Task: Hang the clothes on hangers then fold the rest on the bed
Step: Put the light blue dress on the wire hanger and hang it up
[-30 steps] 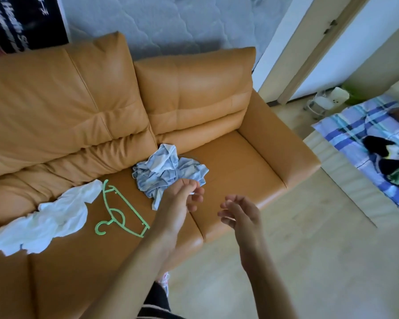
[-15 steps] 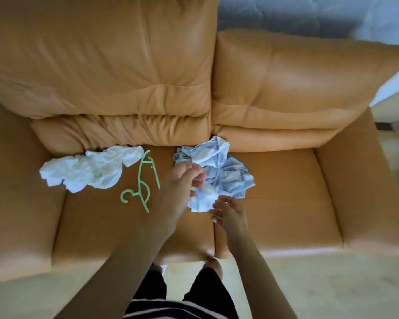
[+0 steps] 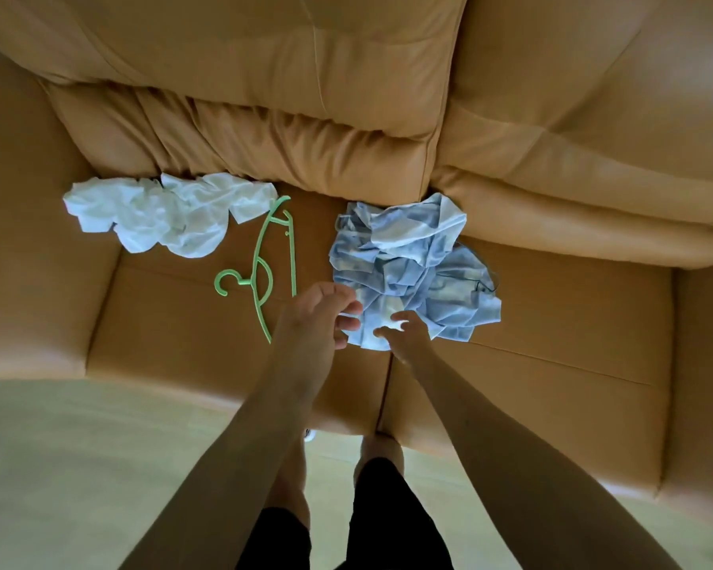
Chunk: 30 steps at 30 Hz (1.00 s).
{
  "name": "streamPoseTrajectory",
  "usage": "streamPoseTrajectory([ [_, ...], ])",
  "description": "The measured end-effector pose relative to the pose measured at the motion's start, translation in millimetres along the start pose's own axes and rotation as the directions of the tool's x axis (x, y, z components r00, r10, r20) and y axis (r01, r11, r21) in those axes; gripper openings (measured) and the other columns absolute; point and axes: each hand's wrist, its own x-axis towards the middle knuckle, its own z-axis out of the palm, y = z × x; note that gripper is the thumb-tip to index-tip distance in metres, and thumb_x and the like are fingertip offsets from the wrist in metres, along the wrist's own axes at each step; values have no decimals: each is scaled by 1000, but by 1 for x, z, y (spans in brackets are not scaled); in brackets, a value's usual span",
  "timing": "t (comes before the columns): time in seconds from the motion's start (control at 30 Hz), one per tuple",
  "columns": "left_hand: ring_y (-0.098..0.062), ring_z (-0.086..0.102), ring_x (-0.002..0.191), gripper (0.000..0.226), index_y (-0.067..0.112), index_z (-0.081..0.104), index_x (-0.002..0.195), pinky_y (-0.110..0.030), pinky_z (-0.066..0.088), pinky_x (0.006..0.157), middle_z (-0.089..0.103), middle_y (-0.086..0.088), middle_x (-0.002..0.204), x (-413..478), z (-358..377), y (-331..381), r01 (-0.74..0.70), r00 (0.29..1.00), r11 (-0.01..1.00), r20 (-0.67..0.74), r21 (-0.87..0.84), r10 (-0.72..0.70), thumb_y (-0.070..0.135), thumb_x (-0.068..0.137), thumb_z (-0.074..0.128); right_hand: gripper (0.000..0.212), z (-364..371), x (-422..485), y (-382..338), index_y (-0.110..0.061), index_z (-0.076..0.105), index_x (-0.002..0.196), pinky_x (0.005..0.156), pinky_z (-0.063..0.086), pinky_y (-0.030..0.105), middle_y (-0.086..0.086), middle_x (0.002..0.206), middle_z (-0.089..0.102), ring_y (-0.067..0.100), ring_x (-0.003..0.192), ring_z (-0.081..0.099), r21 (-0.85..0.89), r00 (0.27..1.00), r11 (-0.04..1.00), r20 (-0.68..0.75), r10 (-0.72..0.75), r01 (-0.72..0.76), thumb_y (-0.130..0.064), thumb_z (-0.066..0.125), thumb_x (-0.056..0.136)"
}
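right hand [image 3: 404,338] moved onto blue garment [image 3: 412,265] edge, fingers spread | left hand [image 3: 310,322] loosely curled beside it, grip unclear

No readable text, label, brand, number or sign shows anywhere.

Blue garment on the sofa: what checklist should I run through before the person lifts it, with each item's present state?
1. Hands at the blue garment: ok, the left hand and right hand are at its near edge.
2. Firm grip on the fabric: cannot tell, the fingers are blurred.
3. Garment spread out for hanging: not ok, it is crumpled.
4. Green hanger free: ok, it lies bare on the sofa beside the left hand.
5. White garment clear of the blue one: ok, it lies apart, beyond the hanger.
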Motion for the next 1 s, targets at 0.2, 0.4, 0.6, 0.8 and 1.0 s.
streamPoseTrajectory([
  [0.2,-16,68,86,17,20,65,86,-36,50,81,72,0,86,32,14,-23,18,1000,1000,11,15,-18,22,98,54,50,7,62,22,-17,58,117,104,46,43,9,142,30,29,132,42,-415,990,903,126,-68,115,-32,82,76],
  [0.4,-18,68,82,23,16,67,86,-34,50,75,74,5,77,45,4,-66,107,990,994,-97,19,-105,14,101,49,77,25,105,54,-33,49,142,121,22,54,0,168,-18,26,155,-19,-755,963,620,268,-10,216,-50,82,75],
  [0.6,-18,68,81,25,15,67,87,-34,48,74,74,2,79,29,-4,-73,95,988,995,-118,-5,-95,11,102,47,92,5,85,27,-14,38,148,102,35,31,3,148,46,22,136,43,-589,933,748,342,-112,305,-56,80,78],
  [0.8,-18,66,78,26,13,66,87,-34,46,73,72,-1,80,-14,4,-42,72,997,997,-11,-41,-72,11,102,46,102,-43,-10,-26,1,66,116,97,48,35,24,121,64,30,116,63,-80,897,941,338,-285,329,-87,62,66],
  [1.0,-17,62,80,19,16,62,90,-31,46,71,68,-2,87,-45,2,-19,51,998,999,38,17,-52,17,103,48,104,-81,-133,-70,6,57,131,118,38,32,5,135,64,8,131,55,408,787,837,346,-511,364,-80,66,72],
])
